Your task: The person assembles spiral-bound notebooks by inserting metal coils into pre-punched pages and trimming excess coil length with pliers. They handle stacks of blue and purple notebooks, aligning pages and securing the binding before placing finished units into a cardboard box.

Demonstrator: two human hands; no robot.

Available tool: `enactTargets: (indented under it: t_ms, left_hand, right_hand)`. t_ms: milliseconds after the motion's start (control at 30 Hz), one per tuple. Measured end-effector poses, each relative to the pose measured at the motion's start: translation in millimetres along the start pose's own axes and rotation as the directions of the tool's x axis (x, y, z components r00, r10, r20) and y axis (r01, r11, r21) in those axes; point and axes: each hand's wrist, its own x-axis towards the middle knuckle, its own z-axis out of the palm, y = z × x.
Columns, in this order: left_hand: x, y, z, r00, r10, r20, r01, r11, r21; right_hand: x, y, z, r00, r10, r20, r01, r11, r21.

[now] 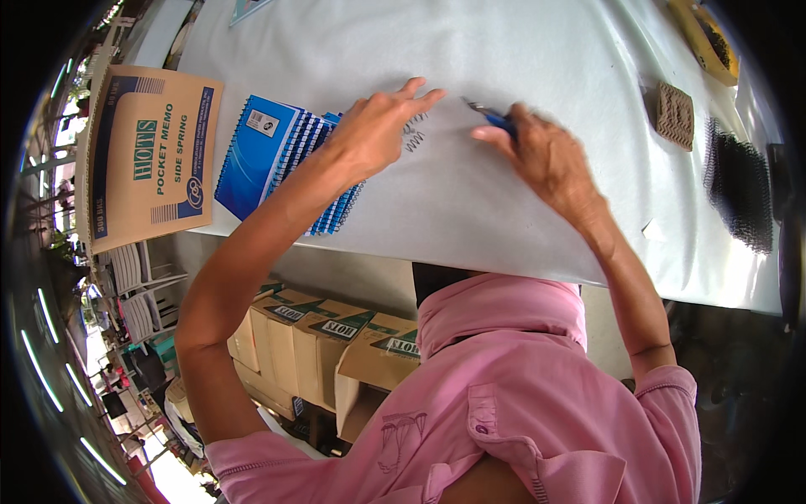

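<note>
My right hand (550, 160) is closed around pliers with blue handles (501, 121), their metal tip pointing left above the table. My left hand (378, 126) reaches over the table with its fingers apart and nothing visible in them. Close beside it lie short pieces of dark coiled wire (410, 141). Under and left of my left forearm sits a stack of blue spiral notebooks (262, 160), partly hidden by the arm.
A large cardboard box (155, 160) stands at the left. Black wire coils (739, 189) are heaped at the right, near a brown ridged block (675, 116) and a yellow container (703, 38). Cardboard boxes (315, 349) stand below the pale table (537, 244).
</note>
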Motion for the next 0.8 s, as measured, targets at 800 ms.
enactTargets:
  t_ms: [800]
  left_hand:
    - [-176.8,18.4,30.8,0.261,-0.440,-0.859,0.334,0.876,-0.348]
  right_hand:
    - [52.3,10.6,-31.1,0.727,-0.627,-0.280,0.602,0.778,-0.179]
